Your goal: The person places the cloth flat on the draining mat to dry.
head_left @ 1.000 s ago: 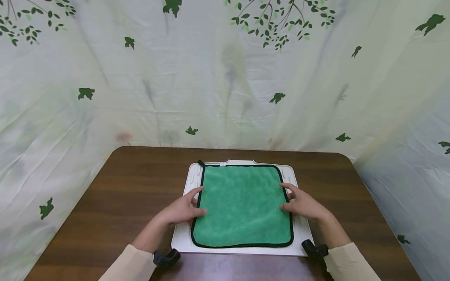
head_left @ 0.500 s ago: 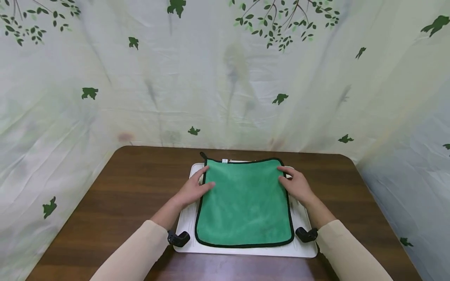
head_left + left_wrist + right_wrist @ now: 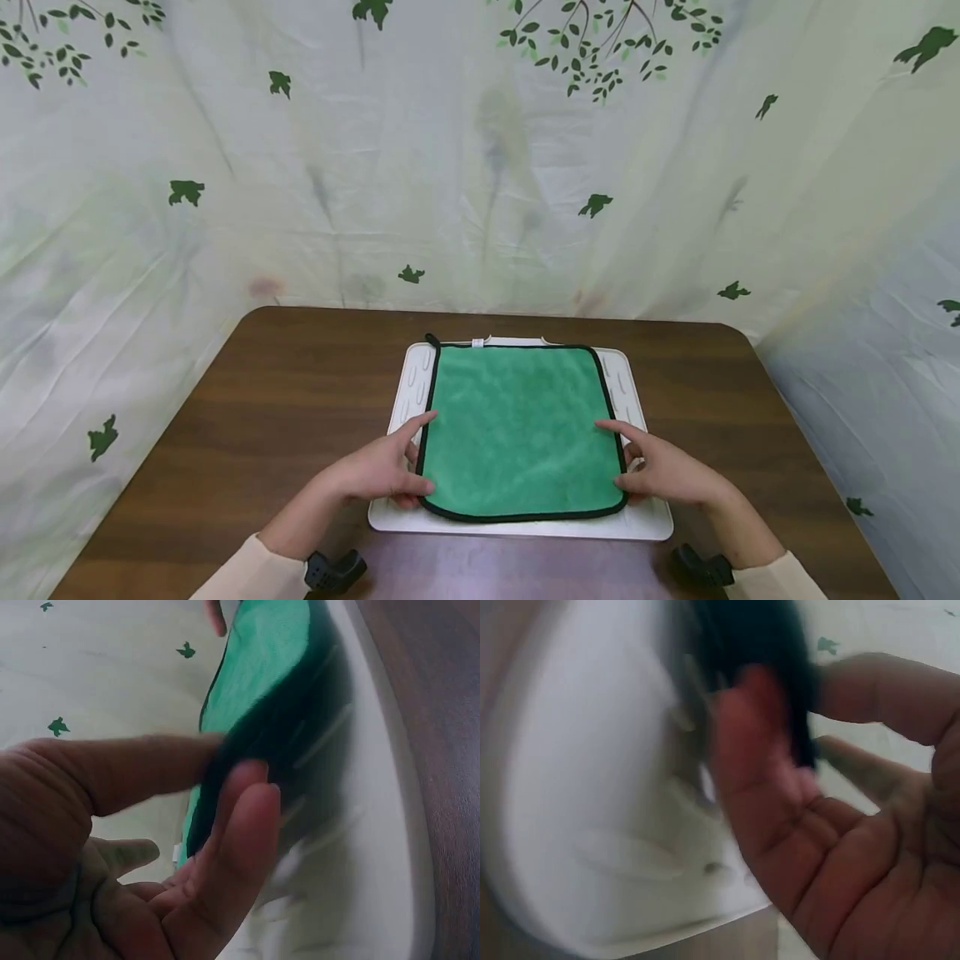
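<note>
A green cloth [image 3: 517,425] with a black border lies spread over a white plastic board [image 3: 390,518] in the head view. My left hand [image 3: 382,467] pinches the cloth's left edge towards the front corner, thumb above and fingers beneath. On the opposite edge, my right hand [image 3: 667,467] holds the cloth the same way. In the left wrist view, the dark border [image 3: 232,750] runs between thumb and fingers, raised off the board. The right wrist view is blurred, but the dark cloth edge [image 3: 780,645] shows between the right thumb and fingers.
The board stands on a dark wooden table [image 3: 300,400] with rounded far corners. Raised ribs [image 3: 322,735] line the board's side. A pale curtain [image 3: 480,167] printed with leaves and birds hangs behind the table and at both sides.
Both hands first moved along the cloth's side edges towards the far end, where that end rose a little. Now they are back nearer the front corners, and the far edge lies lower.
</note>
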Demonstrator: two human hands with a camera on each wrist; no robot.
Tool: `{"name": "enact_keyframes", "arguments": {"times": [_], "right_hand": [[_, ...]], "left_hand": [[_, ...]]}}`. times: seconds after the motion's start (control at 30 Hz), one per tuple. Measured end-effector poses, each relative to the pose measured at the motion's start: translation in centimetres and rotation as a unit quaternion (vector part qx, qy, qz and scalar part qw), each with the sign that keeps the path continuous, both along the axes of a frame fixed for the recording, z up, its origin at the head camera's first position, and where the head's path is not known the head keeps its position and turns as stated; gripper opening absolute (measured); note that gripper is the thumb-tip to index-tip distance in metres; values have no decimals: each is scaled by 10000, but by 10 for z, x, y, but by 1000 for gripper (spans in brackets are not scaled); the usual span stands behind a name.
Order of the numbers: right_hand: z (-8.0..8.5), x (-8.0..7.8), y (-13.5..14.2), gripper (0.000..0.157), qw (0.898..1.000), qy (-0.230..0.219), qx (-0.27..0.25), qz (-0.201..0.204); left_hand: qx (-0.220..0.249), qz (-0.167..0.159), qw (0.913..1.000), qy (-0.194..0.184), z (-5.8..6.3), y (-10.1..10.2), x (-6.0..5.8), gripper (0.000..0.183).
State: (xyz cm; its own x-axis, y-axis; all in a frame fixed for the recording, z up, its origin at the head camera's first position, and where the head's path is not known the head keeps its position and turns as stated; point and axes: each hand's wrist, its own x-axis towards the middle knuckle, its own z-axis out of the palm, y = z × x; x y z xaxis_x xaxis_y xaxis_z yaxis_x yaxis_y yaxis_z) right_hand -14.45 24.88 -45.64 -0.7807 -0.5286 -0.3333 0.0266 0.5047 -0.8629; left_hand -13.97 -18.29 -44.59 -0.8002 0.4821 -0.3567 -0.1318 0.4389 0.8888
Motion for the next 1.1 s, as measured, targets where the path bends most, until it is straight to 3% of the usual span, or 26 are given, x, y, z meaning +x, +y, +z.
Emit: {"name": "enact_keyframes", "arguments": {"times": [0.07,0.17,0.3,0.43,0.53,0.63,0.73,0.8,0.87,0.97,1.03,1.1], "right_hand": [[-2,3,1,78,9998,140,95,-89],[-4,9,-2,73,9947,664,738,-252],[-3,14,-16,69,9712,1482,1801,-489],[-2,17,-25,68,9520,1786,2413,-603],[-3,21,-28,66,9379,1886,2830,-690],[-2,26,-33,61,9224,2343,2981,-739],[-1,31,-42,57,9049,3192,2775,-467],[-1,35,-49,54,8978,3606,2528,-63],[-1,40,-53,50,8989,3706,2294,457],[1,46,-50,44,9155,3247,2184,938],[2,49,-43,43,9225,2948,2280,1001],[5,50,-36,44,9288,2617,2479,858]], "left_hand": [[-148,-23,9997,178,0,-1,3,105],[-688,-65,9958,595,-3,0,4,100],[-1305,-51,9874,897,-7,3,6,92],[-1833,141,9788,905,-7,5,10,90],[-2641,168,9560,1265,-2,7,13,86],[-3329,195,9205,2037,1,14,18,75],[-3457,37,8903,2964,0,26,26,66],[-3285,-377,8817,3367,-2,35,32,66],[-3072,-1007,8837,3385,-3,41,40,68],[-2940,-1806,8941,2856,-4,43,51,71],[-3080,-1964,8966,2502,-3,40,57,73],[-3313,-1872,8951,2323,-1,35,61,74]]}}
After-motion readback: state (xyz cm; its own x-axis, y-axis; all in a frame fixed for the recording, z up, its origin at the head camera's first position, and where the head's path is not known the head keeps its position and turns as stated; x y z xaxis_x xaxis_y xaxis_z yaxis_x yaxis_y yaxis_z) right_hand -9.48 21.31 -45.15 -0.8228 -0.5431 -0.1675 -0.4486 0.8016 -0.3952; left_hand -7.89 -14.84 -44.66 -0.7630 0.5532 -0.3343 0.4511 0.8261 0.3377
